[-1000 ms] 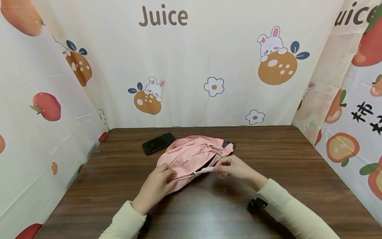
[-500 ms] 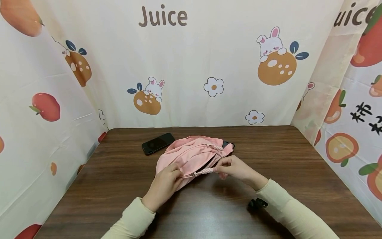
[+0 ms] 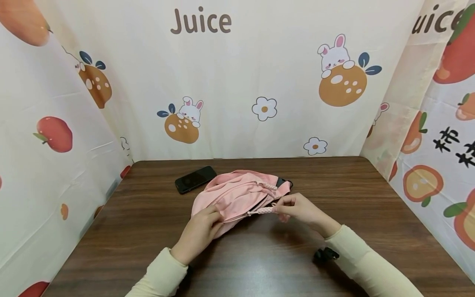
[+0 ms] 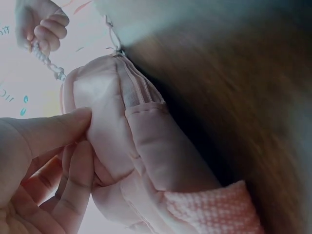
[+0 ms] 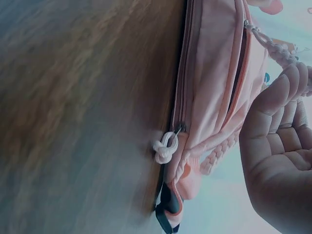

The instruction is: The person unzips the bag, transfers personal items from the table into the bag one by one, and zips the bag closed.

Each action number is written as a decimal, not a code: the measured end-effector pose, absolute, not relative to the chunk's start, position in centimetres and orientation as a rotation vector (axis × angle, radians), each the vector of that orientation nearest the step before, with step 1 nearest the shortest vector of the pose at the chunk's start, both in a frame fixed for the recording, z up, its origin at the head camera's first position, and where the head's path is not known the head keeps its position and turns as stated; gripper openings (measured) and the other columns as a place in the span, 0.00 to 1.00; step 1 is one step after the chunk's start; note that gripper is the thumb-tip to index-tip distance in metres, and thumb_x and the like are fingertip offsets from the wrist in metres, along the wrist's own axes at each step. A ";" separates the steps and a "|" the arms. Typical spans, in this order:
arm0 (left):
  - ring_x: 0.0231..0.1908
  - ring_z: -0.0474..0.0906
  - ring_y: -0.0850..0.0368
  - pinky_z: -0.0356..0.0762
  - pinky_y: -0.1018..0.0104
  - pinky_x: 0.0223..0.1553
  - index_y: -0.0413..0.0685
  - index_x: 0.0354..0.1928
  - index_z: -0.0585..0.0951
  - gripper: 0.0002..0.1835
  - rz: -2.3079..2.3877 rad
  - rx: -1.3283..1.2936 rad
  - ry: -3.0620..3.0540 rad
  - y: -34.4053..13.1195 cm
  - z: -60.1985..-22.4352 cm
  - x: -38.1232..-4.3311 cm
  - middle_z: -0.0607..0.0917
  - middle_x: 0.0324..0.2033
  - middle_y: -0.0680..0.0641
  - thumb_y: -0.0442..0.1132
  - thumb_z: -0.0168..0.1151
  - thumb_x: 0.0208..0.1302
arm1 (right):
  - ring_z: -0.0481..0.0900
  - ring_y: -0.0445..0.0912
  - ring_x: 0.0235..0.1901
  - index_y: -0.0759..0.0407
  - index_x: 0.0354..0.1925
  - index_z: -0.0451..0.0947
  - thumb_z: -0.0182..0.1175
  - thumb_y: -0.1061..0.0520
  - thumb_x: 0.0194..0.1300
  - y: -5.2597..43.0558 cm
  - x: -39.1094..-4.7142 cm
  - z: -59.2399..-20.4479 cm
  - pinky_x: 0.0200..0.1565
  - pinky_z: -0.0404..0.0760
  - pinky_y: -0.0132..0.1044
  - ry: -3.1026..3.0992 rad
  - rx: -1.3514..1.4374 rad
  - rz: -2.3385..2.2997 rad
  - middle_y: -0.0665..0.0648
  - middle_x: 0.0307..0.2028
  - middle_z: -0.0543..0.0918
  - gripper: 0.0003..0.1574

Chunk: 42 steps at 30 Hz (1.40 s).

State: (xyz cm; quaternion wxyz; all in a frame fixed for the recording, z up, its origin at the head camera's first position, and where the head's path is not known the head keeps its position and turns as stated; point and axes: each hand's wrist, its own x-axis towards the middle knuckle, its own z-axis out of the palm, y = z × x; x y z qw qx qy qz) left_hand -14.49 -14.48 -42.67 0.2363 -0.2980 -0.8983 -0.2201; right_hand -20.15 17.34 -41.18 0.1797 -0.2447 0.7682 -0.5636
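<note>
A pink waist bag (image 3: 241,194) lies on the table. My left hand (image 3: 201,229) pinches the fabric at its near left side; in the left wrist view, the thumb and fingers (image 4: 78,170) hold a fold of it. By its end, a braided zipper pull (image 3: 265,210) is held between the fingertips of my right hand (image 3: 302,212). In the right wrist view the cord (image 5: 280,52) runs taut from the slider to those fingers. A narrow dark gap (image 5: 237,80) shows in the front zipper. Another braided pull (image 3: 269,185) hangs loose on the bag's upper zipper.
A black phone (image 3: 195,180) lies behind the bag's left side, close to it. The bag's dark buckle end (image 3: 283,182) points right. A wood-grain table (image 3: 371,198) lies underneath, with printed curtains (image 3: 222,82) along its back and sides.
My right hand has drawn the pull and slider a little to the right, and the dark zipper gap has narrowed. The left hand has shifted its hold slightly rightward along the bag, then slightly back.
</note>
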 end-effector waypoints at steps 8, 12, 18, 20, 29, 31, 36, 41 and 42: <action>0.32 0.75 0.66 0.77 0.68 0.37 0.53 0.25 0.81 0.11 -0.607 -0.818 -2.441 -14.9 -42.9 -14.6 0.78 0.28 0.57 0.30 0.75 0.47 | 0.78 0.38 0.23 0.82 0.38 0.76 0.61 0.58 0.67 18.4 -20.2 -41.3 0.31 0.82 0.37 2.210 -0.662 -1.589 0.48 0.21 0.80 0.22; 0.34 0.77 0.64 0.78 0.66 0.39 0.53 0.25 0.81 0.11 -0.603 -0.809 -2.454 -15.1 -42.8 -14.7 0.80 0.30 0.57 0.30 0.75 0.47 | 0.78 0.38 0.23 0.82 0.38 0.76 0.61 0.58 0.67 18.7 -20.1 -41.2 0.31 0.81 0.36 2.208 -0.656 -1.598 0.47 0.21 0.80 0.21; 0.36 0.78 0.64 0.79 0.65 0.39 0.53 0.26 0.82 0.10 -0.599 -0.808 -2.476 -15.3 -42.8 -14.7 0.80 0.31 0.57 0.31 0.74 0.48 | 0.79 0.39 0.23 0.75 0.35 0.79 0.61 0.56 0.67 19.3 -20.2 -41.4 0.32 0.82 0.38 2.221 -0.622 -1.592 0.48 0.21 0.80 0.18; 0.36 0.78 0.64 0.79 0.65 0.38 0.54 0.26 0.82 0.11 -0.603 -0.800 -2.483 -15.4 -42.7 -14.7 0.80 0.30 0.58 0.31 0.74 0.48 | 0.79 0.39 0.24 0.76 0.35 0.78 0.61 0.57 0.67 19.5 -20.3 -41.5 0.32 0.83 0.39 2.229 -0.613 -1.590 0.48 0.21 0.80 0.19; 0.35 0.77 0.64 0.78 0.65 0.37 0.54 0.26 0.81 0.11 -0.600 -0.788 -2.494 -15.7 -42.8 -14.8 0.79 0.29 0.59 0.31 0.75 0.48 | 0.80 0.39 0.23 0.83 0.37 0.75 0.59 0.58 0.68 20.4 -20.6 -41.6 0.31 0.83 0.37 2.236 -0.616 -1.593 0.47 0.21 0.80 0.22; 0.35 0.77 0.64 0.78 0.66 0.37 0.55 0.25 0.81 0.12 -0.599 -0.794 -2.490 -15.7 -42.8 -14.8 0.79 0.29 0.59 0.31 0.75 0.48 | 0.80 0.39 0.24 0.83 0.37 0.75 0.59 0.58 0.68 20.6 -20.6 -41.6 0.31 0.83 0.38 2.242 -0.612 -1.590 0.47 0.21 0.80 0.22; 0.33 0.75 0.65 0.78 0.66 0.36 0.54 0.25 0.81 0.12 -0.598 -0.811 -2.477 -15.8 -42.8 -14.8 0.78 0.28 0.58 0.31 0.76 0.47 | 0.80 0.39 0.24 0.82 0.37 0.75 0.59 0.57 0.69 21.1 -20.5 -41.6 0.32 0.83 0.39 2.244 -0.569 -1.594 0.47 0.22 0.81 0.23; 0.34 0.76 0.65 0.79 0.66 0.37 0.53 0.26 0.81 0.12 -0.594 -0.826 -2.465 -15.9 -42.8 -14.8 0.79 0.29 0.58 0.31 0.76 0.47 | 0.80 0.39 0.25 0.80 0.37 0.76 0.59 0.57 0.69 21.9 -20.5 -41.6 0.33 0.84 0.40 2.242 -0.524 -1.599 0.48 0.23 0.82 0.21; 0.34 0.76 0.65 0.79 0.66 0.38 0.53 0.26 0.81 0.12 -0.592 -0.829 -2.463 -15.9 -42.8 -14.8 0.79 0.29 0.58 0.31 0.76 0.47 | 0.80 0.39 0.26 0.79 0.37 0.76 0.59 0.57 0.69 22.1 -20.5 -41.7 0.33 0.84 0.40 2.248 -0.511 -1.599 0.48 0.24 0.82 0.21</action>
